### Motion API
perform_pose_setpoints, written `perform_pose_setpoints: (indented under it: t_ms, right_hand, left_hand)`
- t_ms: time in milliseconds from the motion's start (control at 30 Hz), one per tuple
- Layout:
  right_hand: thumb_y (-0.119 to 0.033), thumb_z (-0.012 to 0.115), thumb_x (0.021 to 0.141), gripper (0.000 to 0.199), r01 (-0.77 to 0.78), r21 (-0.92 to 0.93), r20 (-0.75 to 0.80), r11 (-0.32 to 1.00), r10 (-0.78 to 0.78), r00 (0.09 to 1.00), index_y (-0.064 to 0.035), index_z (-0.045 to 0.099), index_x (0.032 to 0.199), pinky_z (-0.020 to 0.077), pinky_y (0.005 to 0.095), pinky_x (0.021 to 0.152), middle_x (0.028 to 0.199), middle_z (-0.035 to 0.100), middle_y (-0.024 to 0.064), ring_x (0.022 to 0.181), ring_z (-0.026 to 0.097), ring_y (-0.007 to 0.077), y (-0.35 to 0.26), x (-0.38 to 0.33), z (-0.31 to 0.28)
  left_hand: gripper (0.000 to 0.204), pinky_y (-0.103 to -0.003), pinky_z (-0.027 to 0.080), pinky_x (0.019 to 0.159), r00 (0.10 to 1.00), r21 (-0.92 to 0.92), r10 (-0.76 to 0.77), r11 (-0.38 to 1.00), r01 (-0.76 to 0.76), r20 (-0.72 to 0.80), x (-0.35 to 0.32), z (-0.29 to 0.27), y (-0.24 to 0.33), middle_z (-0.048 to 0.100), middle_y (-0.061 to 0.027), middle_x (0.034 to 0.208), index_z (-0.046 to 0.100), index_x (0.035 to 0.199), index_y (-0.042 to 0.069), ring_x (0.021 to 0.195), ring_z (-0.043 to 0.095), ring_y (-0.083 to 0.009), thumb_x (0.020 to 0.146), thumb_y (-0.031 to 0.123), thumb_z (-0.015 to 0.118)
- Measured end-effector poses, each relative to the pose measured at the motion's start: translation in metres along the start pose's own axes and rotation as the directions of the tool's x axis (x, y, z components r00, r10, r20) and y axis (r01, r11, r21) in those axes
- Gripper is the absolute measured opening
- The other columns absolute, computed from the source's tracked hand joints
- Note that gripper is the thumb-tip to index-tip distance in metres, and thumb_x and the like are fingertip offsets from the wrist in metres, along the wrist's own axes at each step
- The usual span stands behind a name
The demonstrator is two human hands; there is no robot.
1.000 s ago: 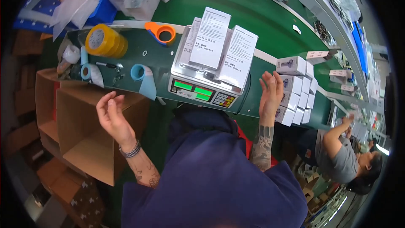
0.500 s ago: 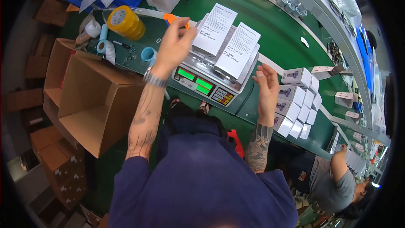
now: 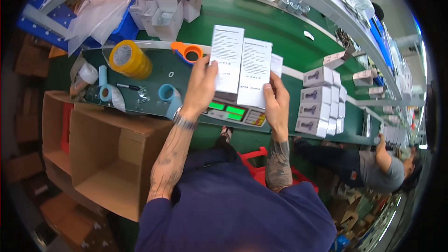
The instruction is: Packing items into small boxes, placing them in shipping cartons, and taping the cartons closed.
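Observation:
Two white boxes printed with dark text stand side by side in front of me, the left box [image 3: 227,49] and the right box [image 3: 255,72]. My left hand [image 3: 200,87] is closed against the left box's outer side. On the other side, my right hand [image 3: 278,102] has its thumb on the right box's lower face and its fingers behind the edge. Beneath them the digital scale [image 3: 233,116] shows its lit green display and keypad; most of its pan is hidden. Another white box [image 3: 276,64] peeks out behind the right one.
Stacked white boxes [image 3: 313,97] stand at the right. At the left are yellow tape rolls [image 3: 128,60], an orange tape dispenser [image 3: 190,54], a blue roll [image 3: 166,92] and a marker [image 3: 128,87]. Open cardboard cartons [image 3: 109,158] sit at lower left. A co-worker [image 3: 380,168] is at far right.
Both hands, apart from the boxes earlier, have closed in on their outer sides. The boxes now sit closer together and more nearly level. The view has shifted.

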State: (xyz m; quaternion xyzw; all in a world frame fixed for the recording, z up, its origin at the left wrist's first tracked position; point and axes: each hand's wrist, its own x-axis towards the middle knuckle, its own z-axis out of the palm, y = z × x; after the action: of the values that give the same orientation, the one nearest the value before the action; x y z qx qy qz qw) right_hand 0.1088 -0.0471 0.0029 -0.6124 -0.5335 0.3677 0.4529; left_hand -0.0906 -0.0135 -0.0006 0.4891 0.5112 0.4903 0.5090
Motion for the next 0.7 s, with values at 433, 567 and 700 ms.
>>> perform_pose_setpoints:
  t_ms: [433, 567, 700]
  right_hand:
    - [-0.037, 0.069, 0.083, 0.053, 0.1, 0.313, 0.76, 0.945, -0.312, 0.57, -0.0007, 0.044, 0.112, 0.0465, 0.0393, 0.081, 0.113, 0.048, 0.0202, 0.089, 0.055, 0.0317, -0.162, -0.141, 0.322]
    - [-0.03, 0.064, 0.086, 0.048, -0.098, 0.027, 0.895, 0.995, 0.02, 0.446, 0.0016, 0.044, 0.117, 0.049, 0.035, 0.078, 0.105, 0.058, 0.0205, 0.09, 0.06, 0.0295, -0.089, -0.159, 0.427]
    - [-0.03, 0.059, 0.088, 0.055, -0.003, -0.605, 0.764, 0.796, 0.581, 0.281, 0.0044, 0.042, 0.128, 0.0503, 0.041, 0.088, 0.121, 0.058, 0.0264, 0.109, 0.06, 0.0346, 0.015, -0.137, 0.499]
  left_hand:
    - [0.071, -0.046, 0.034, 0.107, 0.657, -0.269, 0.116, 0.849, -0.455, -0.745, -0.261, -0.301, 0.031, 0.037, -0.0191, 0.146, 0.029, 0.148, 0.004, 0.13, 0.042, -0.033, 0.091, 0.046, 0.033]
    - [0.055, -0.036, 0.039, 0.099, 0.396, -0.434, -0.323, 0.87, -0.233, -0.86, -0.283, -0.34, -0.062, 0.05, -0.0185, 0.133, 0.038, 0.142, 0.004, 0.116, 0.051, -0.0277, 0.09, 0.021, 0.043]
    - [0.035, -0.034, 0.044, 0.086, 0.401, -0.845, -0.751, 0.516, -0.141, -0.525, -0.279, -0.355, -0.217, 0.059, -0.0094, 0.114, 0.054, 0.12, 0.007, 0.101, 0.056, -0.0209, 0.089, 0.023, 0.053]
